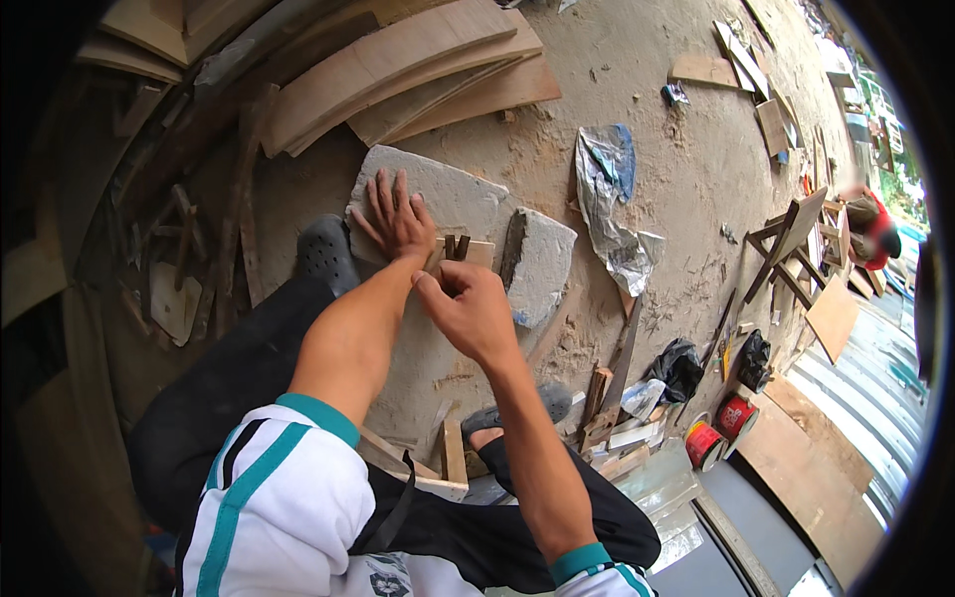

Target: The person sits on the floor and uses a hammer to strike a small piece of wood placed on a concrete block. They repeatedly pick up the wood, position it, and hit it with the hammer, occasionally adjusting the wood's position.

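A small pale wood piece (460, 251) with dark slots lies on the grey stone slab (448, 194) on the sandy floor (686, 159). My left hand (395, 221) lies flat with spread fingers on the slab, its heel pressing the wood's left edge. My right hand (473, 310) is curled, fingertips pinched at the wood's near edge; what they grip I cannot tell. A second rough slab (542, 264) lies just right. Beyond, a crumpled grey-and-blue plastic bag (607, 194); curved smooth planks (398, 70) above; two round red tins (718, 430) lower right.
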A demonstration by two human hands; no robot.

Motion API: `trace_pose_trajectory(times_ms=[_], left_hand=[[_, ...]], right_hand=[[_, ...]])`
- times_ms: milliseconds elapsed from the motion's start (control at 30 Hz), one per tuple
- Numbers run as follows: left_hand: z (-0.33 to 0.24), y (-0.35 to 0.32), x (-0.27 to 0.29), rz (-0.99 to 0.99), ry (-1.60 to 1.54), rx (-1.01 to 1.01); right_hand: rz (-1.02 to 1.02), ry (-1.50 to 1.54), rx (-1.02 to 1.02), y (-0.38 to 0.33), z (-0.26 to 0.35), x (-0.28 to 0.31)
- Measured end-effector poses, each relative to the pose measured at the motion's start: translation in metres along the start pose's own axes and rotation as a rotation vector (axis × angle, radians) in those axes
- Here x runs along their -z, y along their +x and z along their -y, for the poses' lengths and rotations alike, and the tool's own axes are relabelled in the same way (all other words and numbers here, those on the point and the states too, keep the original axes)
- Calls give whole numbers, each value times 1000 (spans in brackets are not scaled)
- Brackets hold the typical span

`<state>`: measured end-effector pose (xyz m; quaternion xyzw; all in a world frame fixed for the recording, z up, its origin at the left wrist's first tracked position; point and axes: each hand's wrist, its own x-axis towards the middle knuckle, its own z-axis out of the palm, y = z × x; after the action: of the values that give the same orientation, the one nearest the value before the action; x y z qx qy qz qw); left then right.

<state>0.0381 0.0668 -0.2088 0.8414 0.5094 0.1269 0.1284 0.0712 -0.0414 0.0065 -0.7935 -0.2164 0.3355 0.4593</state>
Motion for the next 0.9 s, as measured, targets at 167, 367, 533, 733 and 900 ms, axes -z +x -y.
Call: trace_pose_trajectory(times_ms=[167, 367, 533, 733, 900], left_hand=[[-6, -1, -7, -11, 23, -7], [-3, -5, -9, -15, 27, -52], [2, -5, -11, -13, 30, -93], [-10, -6, -11, 51, 11, -133], [-2, 2, -15, 36, -62, -232]], right_hand=[[-260, 229, 248, -14, -22, -14], [-360, 187, 492, -23, -36, -17], [-317, 124, 630, -36, -38, -21], [-426, 28, 443, -25, -25, -17], [-490, -804, 98, -25, -17, -18]])
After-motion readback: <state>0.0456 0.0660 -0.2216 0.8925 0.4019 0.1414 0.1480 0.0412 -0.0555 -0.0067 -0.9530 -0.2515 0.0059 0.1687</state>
